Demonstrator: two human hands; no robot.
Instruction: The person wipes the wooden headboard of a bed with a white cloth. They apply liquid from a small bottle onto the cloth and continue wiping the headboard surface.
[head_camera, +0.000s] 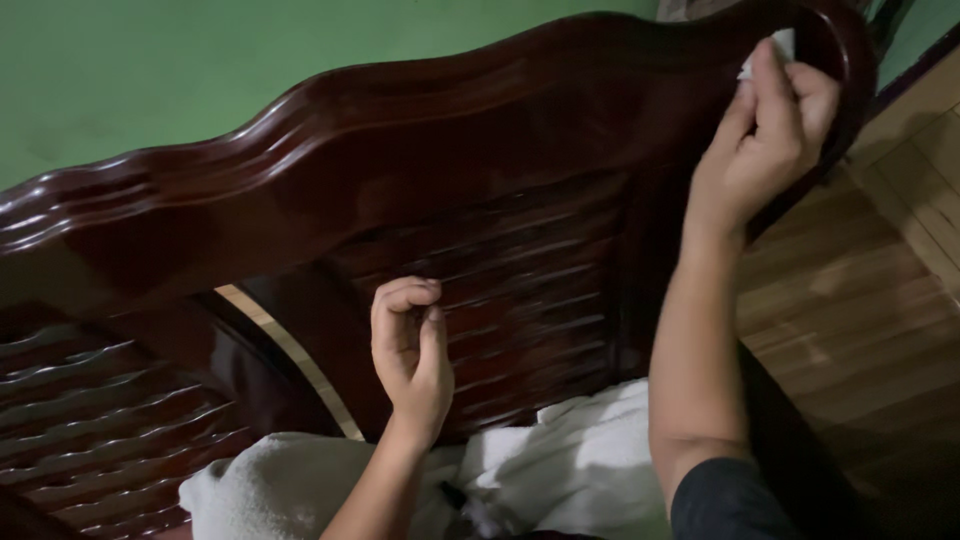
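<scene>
A glossy dark red wooden headboard (420, 150) with a wavy carved top rail fills most of the view. My right hand (765, 135) presses a small white cloth or tissue (778, 45) against the headboard's upper right curve. My left hand (410, 350) hovers lower down in front of the slatted panel (520, 300), fingers loosely curled with nothing in them.
White bedding or a towel (560, 470) lies bunched at the bottom. A green wall (200, 60) stands behind the headboard. Wooden plank flooring (860, 300) shows at the right.
</scene>
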